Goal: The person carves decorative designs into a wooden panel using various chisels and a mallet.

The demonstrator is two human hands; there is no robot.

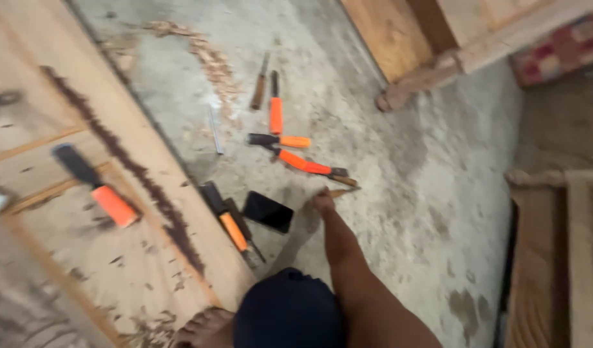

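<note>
At 6 o'clock, nearest the camera, is a dark blue knee (288, 312), and beside it at 7 o'clock a bare foot (206, 327) on the edge of the wood panel (45, 77). From the bottom one arm goes up to the middle of the picture. Which arm it is I am not sure; I take it as the right hand (322, 203). Its fingers are closed around the end of a small wooden stick (341, 193) that lies on the concrete floor (406, 193). The other hand is not seen.

Just at 9 o'clock of the hand lies a black phone (268, 211). At 12 o'clock of it lie several orange-handled chisels (290, 142), close together. One more chisel (229, 222) is near the phone, and another (96, 187) rests on the panel. Wood shavings (209, 58) are at 11 o'clock.
</note>
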